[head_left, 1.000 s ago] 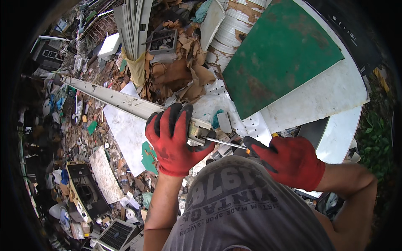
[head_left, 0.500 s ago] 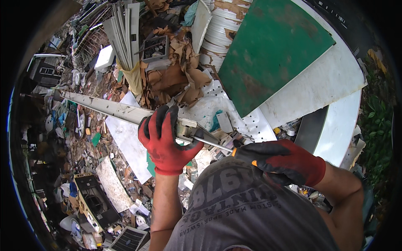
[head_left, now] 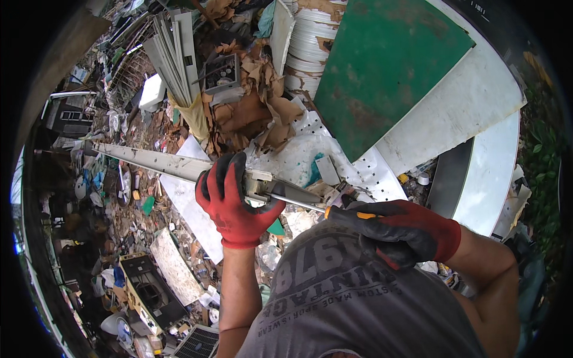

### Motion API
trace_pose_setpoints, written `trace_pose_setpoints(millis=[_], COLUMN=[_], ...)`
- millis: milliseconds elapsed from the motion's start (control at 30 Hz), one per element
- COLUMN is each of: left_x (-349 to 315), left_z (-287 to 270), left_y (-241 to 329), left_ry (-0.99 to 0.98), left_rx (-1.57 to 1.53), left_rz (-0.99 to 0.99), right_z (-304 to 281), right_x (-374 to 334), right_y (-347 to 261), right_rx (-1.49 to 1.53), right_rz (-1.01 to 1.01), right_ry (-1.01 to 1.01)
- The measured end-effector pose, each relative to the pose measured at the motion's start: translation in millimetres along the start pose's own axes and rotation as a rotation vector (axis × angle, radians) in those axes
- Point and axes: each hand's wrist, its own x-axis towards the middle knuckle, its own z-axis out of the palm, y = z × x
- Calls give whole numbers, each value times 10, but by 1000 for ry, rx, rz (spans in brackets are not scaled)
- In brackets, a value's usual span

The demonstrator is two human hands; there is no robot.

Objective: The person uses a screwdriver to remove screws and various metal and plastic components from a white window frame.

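Note:
Wrapped in a red and black glove, my left hand is closed round the near end of a long pale channel-shaped bar, which reaches away to the far left. Its open end shows a small fitting between the side walls. My right hand, gloved alike, grips the black and orange handle of a screwdriver. The metal shaft points left into the bar's end, beside my left thumb. The screwdriver's tip is hidden there, so what it touches cannot be made out.
A large green panel and a white panel lean at the right. Torn brown paper and a bundle of pale strips stand beyond the bar. Mixed scrap covers the ground, with a cream-framed black appliance part lower left.
The screwdriver's handle has turned in my right hand, its orange marking now facing up. My left hand keeps its hold on the bar. The whole view has shifted slightly.

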Motion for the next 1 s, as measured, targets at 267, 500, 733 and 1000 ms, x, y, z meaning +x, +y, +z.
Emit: trace_pose_setpoints(millis=[267,500,733,1000], left_x=[6,57,67,67], left_z=[39,4,72,28], left_y=[-22,39,-10,21], left_ry=[24,29,25,9], left_rx=[13,6,10,10], left_rz=[16,14,18,9], right_z=[-22,1,12,15], right_x=[142,10,80,70], right_y=[239,-30,120,-55], right_rx=[-1280,-56,-1287,-130], right_rz=[-1006,-50,-869,-301], right_ry=[231,-110,268,-6])
